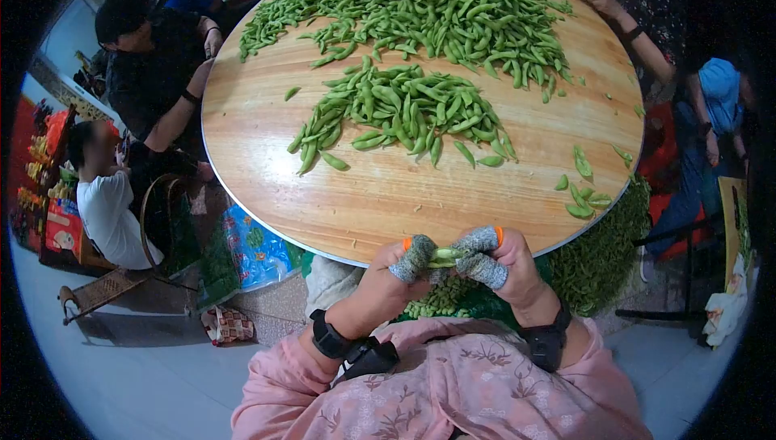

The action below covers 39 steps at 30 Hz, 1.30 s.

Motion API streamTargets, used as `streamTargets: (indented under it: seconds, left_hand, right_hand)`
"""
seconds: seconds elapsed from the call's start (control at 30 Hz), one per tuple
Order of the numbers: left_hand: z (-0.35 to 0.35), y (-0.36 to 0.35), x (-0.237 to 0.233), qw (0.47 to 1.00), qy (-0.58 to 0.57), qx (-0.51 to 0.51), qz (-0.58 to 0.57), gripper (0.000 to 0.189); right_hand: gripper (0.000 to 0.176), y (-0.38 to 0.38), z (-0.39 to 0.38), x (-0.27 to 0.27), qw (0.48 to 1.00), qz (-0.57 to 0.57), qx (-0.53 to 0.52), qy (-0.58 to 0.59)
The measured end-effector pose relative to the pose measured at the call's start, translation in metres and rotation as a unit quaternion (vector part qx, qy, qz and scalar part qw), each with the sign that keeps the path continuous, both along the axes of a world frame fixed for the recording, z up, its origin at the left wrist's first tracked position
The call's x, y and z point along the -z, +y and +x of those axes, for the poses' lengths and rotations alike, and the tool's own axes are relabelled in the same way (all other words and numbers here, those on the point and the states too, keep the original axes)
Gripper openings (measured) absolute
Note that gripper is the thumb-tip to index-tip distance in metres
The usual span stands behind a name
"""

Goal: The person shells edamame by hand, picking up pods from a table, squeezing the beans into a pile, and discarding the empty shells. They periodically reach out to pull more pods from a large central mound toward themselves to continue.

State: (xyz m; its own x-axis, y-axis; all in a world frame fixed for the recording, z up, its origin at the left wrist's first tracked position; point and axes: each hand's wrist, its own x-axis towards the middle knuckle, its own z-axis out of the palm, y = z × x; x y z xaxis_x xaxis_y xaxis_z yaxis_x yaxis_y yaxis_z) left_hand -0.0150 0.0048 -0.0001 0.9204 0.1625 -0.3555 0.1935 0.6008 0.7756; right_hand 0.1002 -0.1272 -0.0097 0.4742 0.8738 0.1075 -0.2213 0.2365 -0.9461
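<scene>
Between my two hands, at the near edge of the round wooden table [291, 205], is a green soybean pod [444, 255] that looks split along its length. My left hand [398, 272] pinches one end of it, with a grey finger cover on a digit. The other end is gripped by my right hand [506, 266], whose thumb and finger wear grey covers too. Below the hands, shelled green beans [440, 298] lie in a green container or bag, partly hidden by my hands. A smaller heap of pods [404, 108] lies on the table ahead of me.
A large pile of pods [436, 7] covers the table's far side. Several loose pods [584, 197] rest near the right edge. Discarded green shells [598, 258] are heaped below right. People sit around the table, one in black [149, 68] at left. A blue plastic bag [255, 250] lies low left.
</scene>
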Motion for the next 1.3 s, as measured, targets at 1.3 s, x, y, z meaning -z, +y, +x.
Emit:
streamTargets:
  seconds: [1.3]
  left_hand:
    - [0.042,0.123,-0.008,0.524,0.261,0.011,0.811,0.024]
  right_hand:
    - [0.016,-0.121,0.074,-0.049,0.707,-0.403,0.39,-0.43]
